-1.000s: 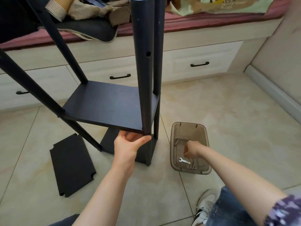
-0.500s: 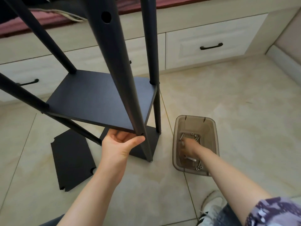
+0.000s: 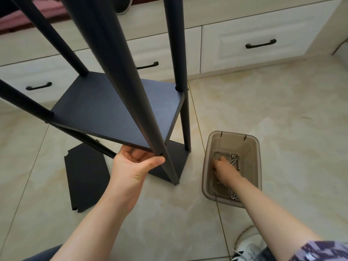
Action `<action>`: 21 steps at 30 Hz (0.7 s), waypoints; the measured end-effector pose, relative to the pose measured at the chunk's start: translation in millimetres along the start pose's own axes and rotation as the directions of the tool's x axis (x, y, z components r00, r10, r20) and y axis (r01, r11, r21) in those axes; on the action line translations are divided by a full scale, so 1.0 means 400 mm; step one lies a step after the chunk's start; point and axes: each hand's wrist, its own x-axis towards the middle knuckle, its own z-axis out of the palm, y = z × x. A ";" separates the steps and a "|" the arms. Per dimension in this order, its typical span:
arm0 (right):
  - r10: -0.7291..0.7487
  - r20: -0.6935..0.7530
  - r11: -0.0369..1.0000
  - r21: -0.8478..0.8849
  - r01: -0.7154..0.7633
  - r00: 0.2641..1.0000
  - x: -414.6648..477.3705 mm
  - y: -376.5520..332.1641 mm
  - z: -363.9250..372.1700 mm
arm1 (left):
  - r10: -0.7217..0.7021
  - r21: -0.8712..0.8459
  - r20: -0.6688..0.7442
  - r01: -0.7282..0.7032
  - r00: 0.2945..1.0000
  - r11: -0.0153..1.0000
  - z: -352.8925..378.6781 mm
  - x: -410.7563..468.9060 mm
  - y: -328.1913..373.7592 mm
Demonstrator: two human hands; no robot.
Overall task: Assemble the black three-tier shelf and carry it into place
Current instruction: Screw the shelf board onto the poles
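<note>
Left hand (image 3: 134,167) grips shelf (image 3: 113,108) by middle tier's near edge, thumb beside near pole (image 3: 131,87). Right hand (image 3: 225,169) down in bin (image 3: 254,147) among screws (image 3: 234,157); finger grasp cannot be told. Loose panel (image 3: 84,176) flat on floor. Shelf upright before drawers (image 3: 259,34).

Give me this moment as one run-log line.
left hand: grips middle board beside near post | right hand: down in plastic bin among screws, grasp unclear | spare board: flat on floor
</note>
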 end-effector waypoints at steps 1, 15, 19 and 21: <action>-0.004 -0.003 1.000 -0.023 0.004 1.000 -0.003 0.002 0.005 | 0.001 -0.001 -0.003 -0.001 1.000 1.000 0.001 0.001 0.002; -0.035 0.012 0.976 -0.216 0.036 0.999 -0.050 0.016 -0.023 | 0.023 -0.011 0.021 -0.023 1.000 1.000 -0.003 0.020 -0.004; -0.093 -0.002 0.923 -0.375 0.085 0.996 -0.078 -0.021 -0.099 | 0.051 -0.017 0.031 -0.050 0.998 0.999 0.002 0.030 -0.011; -0.161 0.005 0.893 -0.424 0.148 0.987 -0.100 -0.062 -0.148 | 0.055 -0.021 0.025 -0.054 0.998 0.998 0.004 0.030 -0.013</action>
